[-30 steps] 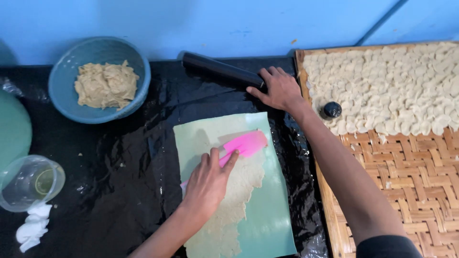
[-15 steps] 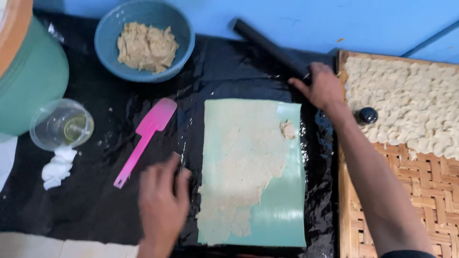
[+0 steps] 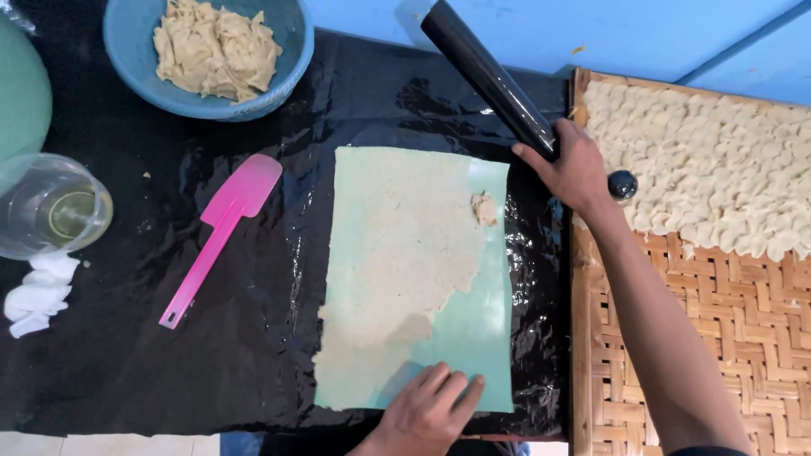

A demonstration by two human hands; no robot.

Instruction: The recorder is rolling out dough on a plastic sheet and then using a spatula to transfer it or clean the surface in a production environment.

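Note:
A pale green sheet (image 3: 477,338) lies on black plastic, with a thin layer of beige dough (image 3: 397,253) spread over most of it. My left hand (image 3: 427,409) rests flat on the sheet's near edge, fingers apart. My right hand (image 3: 574,169) is closed around the end of a black rolling pin (image 3: 486,76), lifted at an angle beyond the sheet's far right corner. A small lump of dough (image 3: 484,207) sits near the sheet's right edge. A pink spatula (image 3: 221,232) lies loose on the plastic, left of the sheet.
A blue bowl (image 3: 135,59) of dough stands at the far left. A clear glass (image 3: 51,207) and white crumpled tissue (image 3: 38,291) sit at the left edge. A woven bamboo tray (image 3: 743,321) on the right holds several pale dough pieces (image 3: 710,160) and a small black knob (image 3: 623,184).
My left hand let go of the pink spatula, left it on the plastic, and moved to the sheet's near edge. My right hand picked up the rolling pin and raised it.

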